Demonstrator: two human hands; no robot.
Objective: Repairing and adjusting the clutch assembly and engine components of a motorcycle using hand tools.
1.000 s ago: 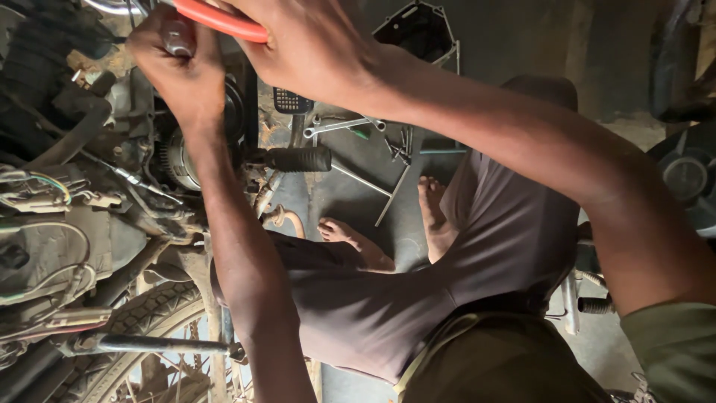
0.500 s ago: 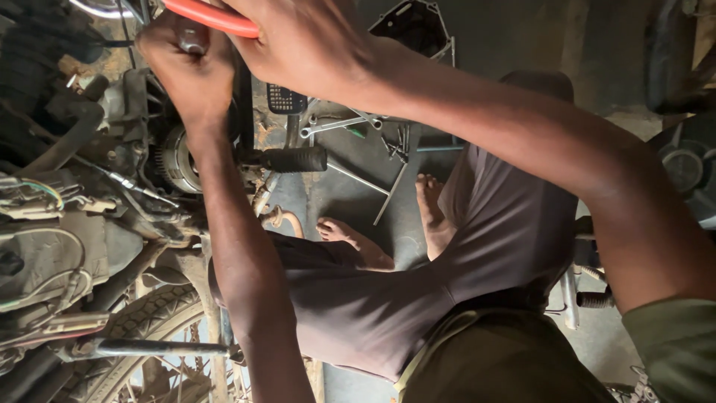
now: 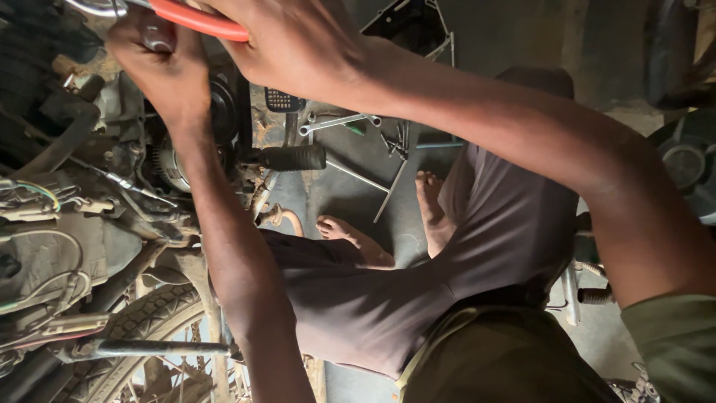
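My right hand [image 3: 298, 45] is closed around the red handles of a pair of pliers [image 3: 198, 19] at the top edge; the jaws are hidden. Just to its left, my left hand [image 3: 160, 63] is clenched on a small metal part at the side of a motorcycle engine [image 3: 168, 168]. What the part joins to is hidden by my fingers. Both arms reach up across the view over my knees and bare feet [image 3: 350, 235].
A black rubber footpeg [image 3: 291, 157] sticks out below my hands. Spanners and thin rods [image 3: 350, 123] lie on the grey floor. A spoked wheel with a tyre [image 3: 142, 321] fills the lower left, with wiring [image 3: 33, 194] at the left edge.
Both hands stay at the same spot on the engine. The pliers and my left fist have shifted slightly toward the top edge.
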